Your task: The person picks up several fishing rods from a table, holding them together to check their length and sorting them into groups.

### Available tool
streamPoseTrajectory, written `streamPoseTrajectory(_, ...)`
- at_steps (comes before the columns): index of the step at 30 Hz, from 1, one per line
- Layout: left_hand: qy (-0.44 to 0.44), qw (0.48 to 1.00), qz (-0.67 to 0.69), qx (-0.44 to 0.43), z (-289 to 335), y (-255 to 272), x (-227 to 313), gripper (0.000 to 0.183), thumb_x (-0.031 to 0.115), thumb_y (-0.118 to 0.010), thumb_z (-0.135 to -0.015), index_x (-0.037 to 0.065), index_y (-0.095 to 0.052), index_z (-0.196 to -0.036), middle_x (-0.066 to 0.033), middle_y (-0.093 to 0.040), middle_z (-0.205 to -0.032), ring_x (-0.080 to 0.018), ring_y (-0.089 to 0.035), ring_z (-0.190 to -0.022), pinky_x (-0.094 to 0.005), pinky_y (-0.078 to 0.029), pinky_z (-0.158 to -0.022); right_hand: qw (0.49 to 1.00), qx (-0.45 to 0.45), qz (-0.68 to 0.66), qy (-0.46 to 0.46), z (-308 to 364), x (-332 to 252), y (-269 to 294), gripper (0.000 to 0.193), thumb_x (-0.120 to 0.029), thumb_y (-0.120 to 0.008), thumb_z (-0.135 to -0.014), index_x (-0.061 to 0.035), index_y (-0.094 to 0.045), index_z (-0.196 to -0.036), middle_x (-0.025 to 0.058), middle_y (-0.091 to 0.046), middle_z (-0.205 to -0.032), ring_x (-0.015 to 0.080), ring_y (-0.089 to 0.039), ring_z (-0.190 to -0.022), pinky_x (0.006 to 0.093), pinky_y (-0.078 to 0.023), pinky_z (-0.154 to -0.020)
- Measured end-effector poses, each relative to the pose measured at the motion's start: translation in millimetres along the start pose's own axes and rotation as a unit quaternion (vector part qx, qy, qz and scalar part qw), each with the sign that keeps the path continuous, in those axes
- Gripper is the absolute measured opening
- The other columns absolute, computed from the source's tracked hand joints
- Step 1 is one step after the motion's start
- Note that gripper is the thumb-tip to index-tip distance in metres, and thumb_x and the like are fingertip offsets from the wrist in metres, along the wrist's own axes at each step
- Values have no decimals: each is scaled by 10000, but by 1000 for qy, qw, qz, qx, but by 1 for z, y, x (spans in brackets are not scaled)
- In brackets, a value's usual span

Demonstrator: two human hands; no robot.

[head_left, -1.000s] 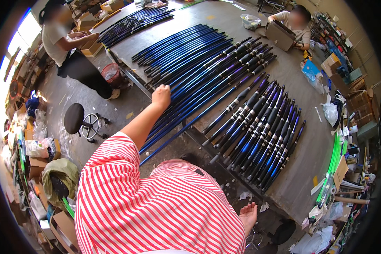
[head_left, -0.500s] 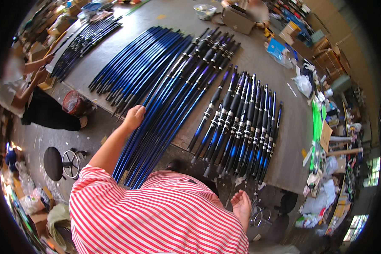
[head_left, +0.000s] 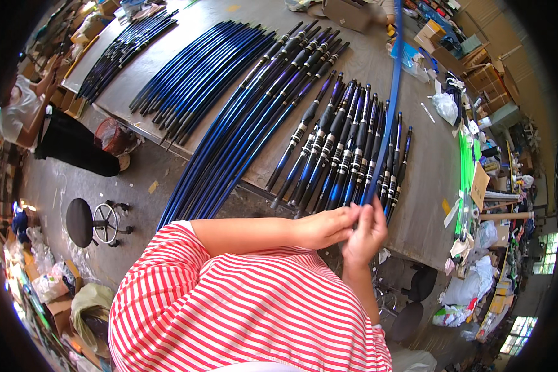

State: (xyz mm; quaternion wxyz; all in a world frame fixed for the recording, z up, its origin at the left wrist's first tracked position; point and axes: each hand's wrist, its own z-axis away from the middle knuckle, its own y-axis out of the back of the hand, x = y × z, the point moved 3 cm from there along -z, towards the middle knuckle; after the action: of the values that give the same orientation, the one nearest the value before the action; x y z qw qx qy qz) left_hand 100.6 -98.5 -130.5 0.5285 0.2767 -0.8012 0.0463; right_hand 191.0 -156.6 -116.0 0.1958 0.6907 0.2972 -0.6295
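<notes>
A long blue fishing rod section (head_left: 392, 99) rises from my hands and runs past the top of the head view. My right hand (head_left: 367, 234) has its fingers closed round the lower end. My left hand (head_left: 325, 228) reaches across my body, fingers pressed together at that same end; the exact grip is partly hidden. Behind the blue section, a row of black and blue fishing rods (head_left: 353, 149) with dark grips and silver rings lies on the table. To the left, a bundle of longer blue rods (head_left: 248, 118) overhangs the near edge.
More blue rod sections (head_left: 195, 77) and a darker bundle (head_left: 127, 56) lie farther left on the grey table (head_left: 425, 217). At the left, a person (head_left: 43, 124) stands near a red basket (head_left: 110, 136) and a stool (head_left: 79, 222). Bags, boxes and green rods (head_left: 465, 180) line the right side.
My left hand has left the long rod bundle and crossed rightward to my right hand, which has risen. A blue rod section now stands in them; before, my right hand was empty.
</notes>
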Motion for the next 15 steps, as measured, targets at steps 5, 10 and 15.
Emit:
streamPoseTrajectory(5,359,833,-409,104,29,57,-55,268,268,-632,-719,77,-552,-891,-127,-536,-905,-273,-551,-844,-372,-466,-697,988,66,65,127,3,10,103,295,-95,-511,-849,37,-502,-1113,29,-523,-663,40,-386,-469,167,-306,-411)
streamPoseTrajectory(10,505,746,-419,109,91,81,-128,395,295,-593,-753,5,-439,-974,-211,-549,-937,-361,-555,-867,-423,-453,-736,995,90,-44,-17,20,51,203,371,-350,-514,-853,13,-548,-921,1,-441,-570,40,-328,-396,172,-208,-332)
streamPoseTrajectory(15,434,829,-261,239,109,92,-152,305,293,-531,-799,-10,-507,-776,-167,-555,-648,-284,-561,-647,-382,-431,-599,983,143,73,-90,49,67,253,366,-337,-482,-869,14,-577,-827,7,-441,-536,57,-348,-385,171,-222,-328)
